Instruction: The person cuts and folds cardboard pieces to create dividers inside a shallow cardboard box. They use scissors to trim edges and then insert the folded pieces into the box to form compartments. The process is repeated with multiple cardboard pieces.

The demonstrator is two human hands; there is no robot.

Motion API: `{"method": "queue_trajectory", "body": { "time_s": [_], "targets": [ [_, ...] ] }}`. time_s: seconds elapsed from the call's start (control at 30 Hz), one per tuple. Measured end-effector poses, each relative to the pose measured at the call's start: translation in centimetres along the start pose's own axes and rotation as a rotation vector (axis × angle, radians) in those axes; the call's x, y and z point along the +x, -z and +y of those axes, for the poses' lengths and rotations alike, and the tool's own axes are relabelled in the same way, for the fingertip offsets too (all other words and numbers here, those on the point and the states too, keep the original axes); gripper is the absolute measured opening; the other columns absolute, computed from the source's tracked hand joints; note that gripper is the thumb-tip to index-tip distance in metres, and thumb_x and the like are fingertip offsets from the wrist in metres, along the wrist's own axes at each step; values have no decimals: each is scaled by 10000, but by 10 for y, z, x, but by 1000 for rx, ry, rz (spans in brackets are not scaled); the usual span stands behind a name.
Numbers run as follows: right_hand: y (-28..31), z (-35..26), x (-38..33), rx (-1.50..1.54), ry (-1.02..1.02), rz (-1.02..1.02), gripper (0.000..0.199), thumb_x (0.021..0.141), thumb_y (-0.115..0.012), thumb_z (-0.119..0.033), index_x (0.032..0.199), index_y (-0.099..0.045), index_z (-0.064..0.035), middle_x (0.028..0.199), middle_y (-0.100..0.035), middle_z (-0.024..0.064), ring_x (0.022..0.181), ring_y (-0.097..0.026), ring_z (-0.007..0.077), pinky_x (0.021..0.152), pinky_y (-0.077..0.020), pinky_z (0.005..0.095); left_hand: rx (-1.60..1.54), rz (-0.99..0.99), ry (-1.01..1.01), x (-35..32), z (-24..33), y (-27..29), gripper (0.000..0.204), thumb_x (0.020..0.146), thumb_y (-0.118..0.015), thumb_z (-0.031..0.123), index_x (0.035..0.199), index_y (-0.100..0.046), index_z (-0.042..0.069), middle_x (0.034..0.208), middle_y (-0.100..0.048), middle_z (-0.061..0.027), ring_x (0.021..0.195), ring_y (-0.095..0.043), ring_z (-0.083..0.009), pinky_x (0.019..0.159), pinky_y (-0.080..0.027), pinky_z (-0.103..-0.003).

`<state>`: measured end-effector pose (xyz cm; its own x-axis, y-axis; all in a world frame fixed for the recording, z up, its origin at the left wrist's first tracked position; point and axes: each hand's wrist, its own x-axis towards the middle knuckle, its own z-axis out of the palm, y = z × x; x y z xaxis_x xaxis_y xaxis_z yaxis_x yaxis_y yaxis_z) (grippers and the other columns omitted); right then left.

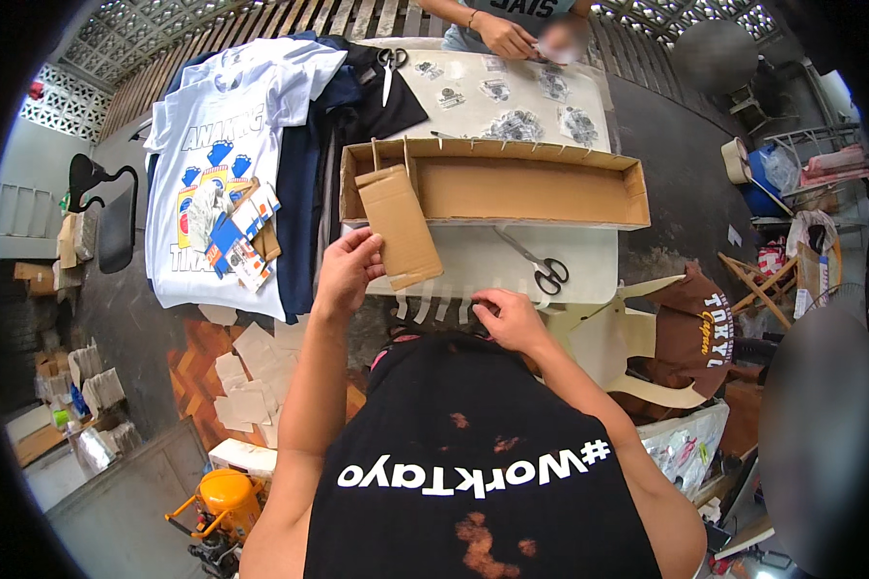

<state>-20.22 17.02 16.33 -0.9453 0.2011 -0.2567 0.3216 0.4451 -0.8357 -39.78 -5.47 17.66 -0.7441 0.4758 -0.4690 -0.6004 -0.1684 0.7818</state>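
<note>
My left hand (346, 272) holds a flat brown cardboard piece (401, 227) by its lower left edge, over the near side of a white table (589, 256). My right hand (507, 318) pinches one of several white tape strips (433, 307) stuck along the table's front edge. Just behind the cardboard piece lies a long shallow cardboard box (512, 183), open on top. Black-handled scissors (541, 265) rest on the table to the right of my hands.
A stack of T-shirts (232, 154) with card tags lies at the left. Another person's hands (512, 39) work at the far end among small plastic bags (512, 124) and a second pair of scissors (388, 68). A brown shirt (690, 333) hangs on a chair at right.
</note>
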Motion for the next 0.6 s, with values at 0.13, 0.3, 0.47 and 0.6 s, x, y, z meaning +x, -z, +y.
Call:
{"method": "queue_trajectory", "body": {
  "time_s": [0.13,0.3,0.47,0.6],
  "targets": [
    [1,-6,1,3,-17,0,262,878,-634,-199,1058,-696,-20,906,-696,159,735,-653,281,697,-525,368,86,13,31,1,-8,-6,236,973,-622,152,1145,-636,-9,933,-674,-23,726,-618,-80,662,-537,-243],
    [0,-5,7,-78,53,-5,250,874,-632,-190,1049,-696,-24,894,-688,176,781,-659,322,719,-525,394,288,76,-53,8,8,-5,250,948,-649,163,1125,-662,-14,925,-690,-30,729,-621,-93,644,-525,-263],
    [-5,10,-2,-130,122,-17,239,868,-625,-180,1037,-689,-23,922,-684,183,851,-657,369,775,-528,436,1033,247,-558,4,46,-21,220,890,-657,113,1077,-666,-2,889,-689,-129,703,-650,-183,648,-547,-344],
    [-5,14,-9,-146,109,-12,243,870,-622,-177,1045,-687,-22,942,-688,183,877,-662,363,792,-528,440,1781,282,-891,15,45,-61,104,834,-626,86,920,-608,31,839,-612,-119,747,-661,-290,666,-567,-411]
  ]
}}
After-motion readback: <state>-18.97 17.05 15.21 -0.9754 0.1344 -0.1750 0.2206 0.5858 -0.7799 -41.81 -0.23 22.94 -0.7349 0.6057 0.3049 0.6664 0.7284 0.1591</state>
